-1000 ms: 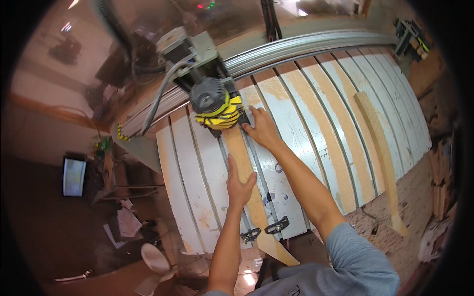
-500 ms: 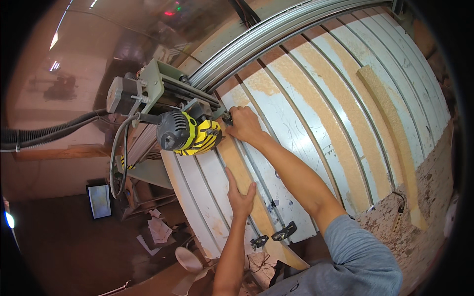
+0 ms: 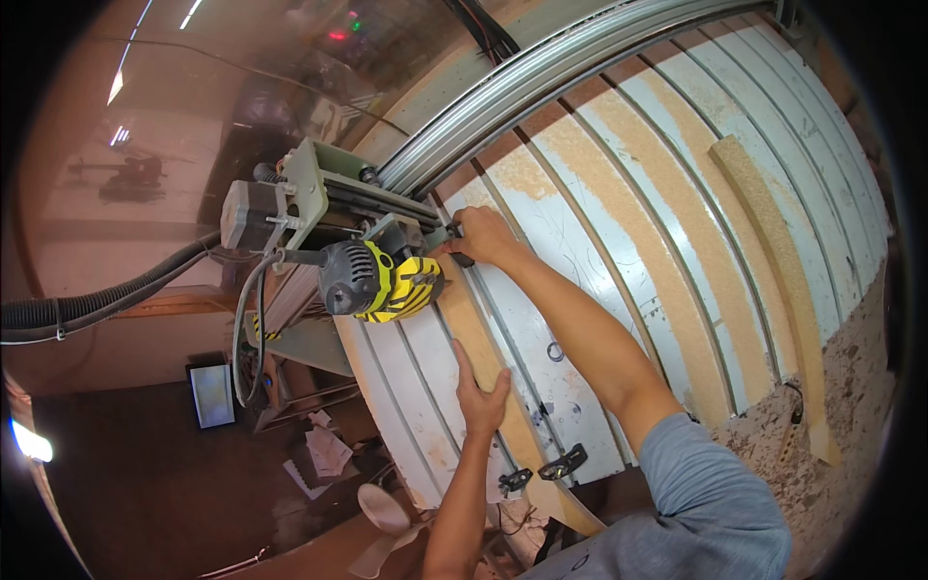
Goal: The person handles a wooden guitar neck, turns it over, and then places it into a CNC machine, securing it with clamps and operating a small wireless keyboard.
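Clamp [image 3: 462, 259] in right hand [image 3: 486, 235], left [image 3: 480, 401] on board [image 3: 471, 324]

Left: a lit screen [image 3: 212, 395] with a dark frame; below and to its right, pale sheets [image 3: 329, 451], then a pale rounded object [image 3: 384, 508] of uncertain kind. Top: a red light [image 3: 336, 36] beside a green light [image 3: 356, 26]. Right: speckled floor [image 3: 858, 362]. Far-left rim: a bright white light [image 3: 32, 442].

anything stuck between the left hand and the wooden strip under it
Nothing visible: the left hand rests across the wooden strip, thumb toward one edge, fingers toward the other. The yellow-and-black power tool is farther up the strip; two black clamps sit nearer the body.
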Motion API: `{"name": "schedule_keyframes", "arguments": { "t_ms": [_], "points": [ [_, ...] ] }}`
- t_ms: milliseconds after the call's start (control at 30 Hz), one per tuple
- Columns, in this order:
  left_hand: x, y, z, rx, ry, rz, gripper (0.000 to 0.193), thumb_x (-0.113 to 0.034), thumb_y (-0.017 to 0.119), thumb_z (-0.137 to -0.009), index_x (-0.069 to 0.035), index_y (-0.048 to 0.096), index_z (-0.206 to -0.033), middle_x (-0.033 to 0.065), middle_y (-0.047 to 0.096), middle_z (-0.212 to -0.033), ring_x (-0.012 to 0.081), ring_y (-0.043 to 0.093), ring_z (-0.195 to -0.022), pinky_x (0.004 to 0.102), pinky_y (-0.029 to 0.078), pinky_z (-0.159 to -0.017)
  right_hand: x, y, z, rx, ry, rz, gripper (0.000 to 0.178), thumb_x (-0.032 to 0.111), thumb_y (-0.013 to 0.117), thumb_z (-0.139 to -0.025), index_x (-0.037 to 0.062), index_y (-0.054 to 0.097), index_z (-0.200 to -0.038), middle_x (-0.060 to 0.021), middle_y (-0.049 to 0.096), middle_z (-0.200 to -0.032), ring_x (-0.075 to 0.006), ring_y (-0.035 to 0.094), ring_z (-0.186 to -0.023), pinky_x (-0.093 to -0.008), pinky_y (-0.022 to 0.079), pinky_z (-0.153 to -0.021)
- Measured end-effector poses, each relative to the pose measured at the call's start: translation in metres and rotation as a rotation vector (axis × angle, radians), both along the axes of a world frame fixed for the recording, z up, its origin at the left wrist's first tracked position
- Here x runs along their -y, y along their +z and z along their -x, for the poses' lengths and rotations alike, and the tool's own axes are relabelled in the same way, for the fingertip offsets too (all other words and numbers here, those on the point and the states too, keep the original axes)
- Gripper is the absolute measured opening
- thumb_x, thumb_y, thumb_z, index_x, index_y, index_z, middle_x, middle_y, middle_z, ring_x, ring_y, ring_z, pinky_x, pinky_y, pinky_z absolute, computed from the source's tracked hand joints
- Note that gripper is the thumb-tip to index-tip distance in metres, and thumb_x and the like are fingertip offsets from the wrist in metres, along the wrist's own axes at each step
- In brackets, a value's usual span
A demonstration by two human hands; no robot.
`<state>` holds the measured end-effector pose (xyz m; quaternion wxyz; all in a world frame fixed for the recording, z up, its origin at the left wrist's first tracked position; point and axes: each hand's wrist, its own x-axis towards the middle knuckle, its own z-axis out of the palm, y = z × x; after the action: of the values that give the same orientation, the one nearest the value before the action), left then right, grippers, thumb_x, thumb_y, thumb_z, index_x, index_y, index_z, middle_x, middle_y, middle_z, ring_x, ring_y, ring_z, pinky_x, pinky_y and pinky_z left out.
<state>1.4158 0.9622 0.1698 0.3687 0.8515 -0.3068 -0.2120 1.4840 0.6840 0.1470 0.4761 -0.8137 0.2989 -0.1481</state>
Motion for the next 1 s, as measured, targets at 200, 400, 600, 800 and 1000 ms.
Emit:
{"name": "schedule_keyframes", "arguments": {
  "t_ms": [200,400,600,800,1000],
  "points": [
    [-0.002,0.001,0.002,-0.032,0.001,0.025,0.096,-0.007,0.068,-0.088,-0.004,0.010,-0.163,0.0235,0.050,-0.149,0.0278,0.051,-0.133,0.0353,0.037,-0.113,-0.015,0.002,0.003,-0.014,-0.019,-0.026,0.048,0.037,0.089,-0.069,-0.0001,0.071,-0.092,-0.0230,0.072,-0.091,-0.0402,0.070,-0.093,-0.0469,0.054,-0.083],
    [0.004,0.005,0.002,-0.012,-0.007,0.000,0.096,-0.006,0.068,-0.088,-0.004,0.009,-0.163,0.0243,0.048,-0.150,0.0285,0.050,-0.134,0.0356,0.036,-0.114,-0.001,0.017,0.006,-0.087,0.023,-0.117,0.042,0.028,0.087,-0.073,-0.0002,0.070,-0.099,-0.0232,0.069,-0.103,-0.0406,0.067,-0.100,-0.0472,0.053,-0.085],
    [0.004,0.003,0.001,-0.008,-0.002,0.002,0.095,-0.007,0.068,-0.088,-0.004,0.009,-0.163,0.0249,0.047,-0.151,0.0292,0.048,-0.136,0.0358,0.034,-0.115,-0.002,-0.001,0.018,0.261,0.082,0.045,0.039,0.002,0.075,-0.075,0.0062,0.072,-0.114,-0.0193,0.055,-0.119,-0.0394,0.057,-0.110,-0.0444,0.048,-0.094],
    [0.000,0.002,0.002,-0.024,-0.001,0.024,0.096,-0.008,0.069,-0.088,-0.004,0.009,-0.163,0.0247,0.047,-0.151,0.0291,0.047,-0.137,0.0359,0.034,-0.115,-0.005,-0.007,0.016,0.294,0.178,0.407,0.027,-0.001,0.064,-0.080,0.0090,0.076,-0.103,-0.0162,0.057,-0.114,-0.0355,0.057,-0.103,-0.0422,0.050,-0.087],
    [0.001,0.000,0.001,0.007,0.007,0.046,0.098,-0.012,0.075,-0.086,0.001,0.013,-0.161,0.0275,0.051,-0.147,0.0297,0.053,-0.133,0.0346,0.039,-0.111,0.005,-0.025,0.043,0.412,0.067,0.201,0.017,0.004,0.063,-0.082,0.0059,0.073,-0.096,-0.0171,0.064,-0.098,-0.0376,0.064,-0.094,-0.0460,0.052,-0.083]
  ]
}}
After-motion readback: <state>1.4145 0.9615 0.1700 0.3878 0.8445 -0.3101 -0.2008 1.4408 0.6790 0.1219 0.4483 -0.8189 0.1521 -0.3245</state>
